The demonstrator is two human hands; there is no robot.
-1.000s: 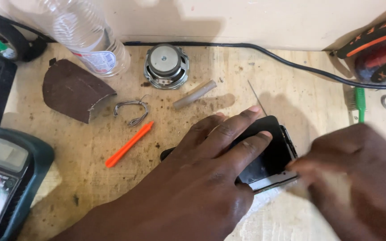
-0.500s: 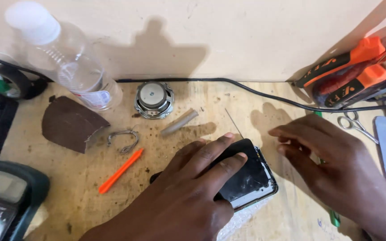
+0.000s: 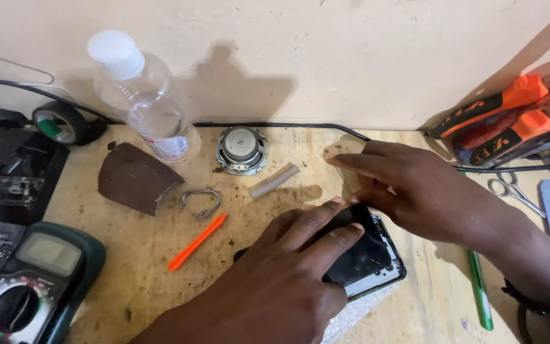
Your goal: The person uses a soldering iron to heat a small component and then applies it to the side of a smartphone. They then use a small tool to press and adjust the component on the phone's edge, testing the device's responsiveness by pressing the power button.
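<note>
Plywood bench against a pale wall: at its left sit a multimeter, a clear plastic bottle and a brown scrap, then an orange pry tool and a small round speaker. Your left hand lies flat, fingers loosely spread, pressing the dark phone down at bench centre. Your right hand rests just beyond the phone's top edge, fingers extended; whether they pinch anything you cannot tell. Orange-handled tools lie far right
</note>
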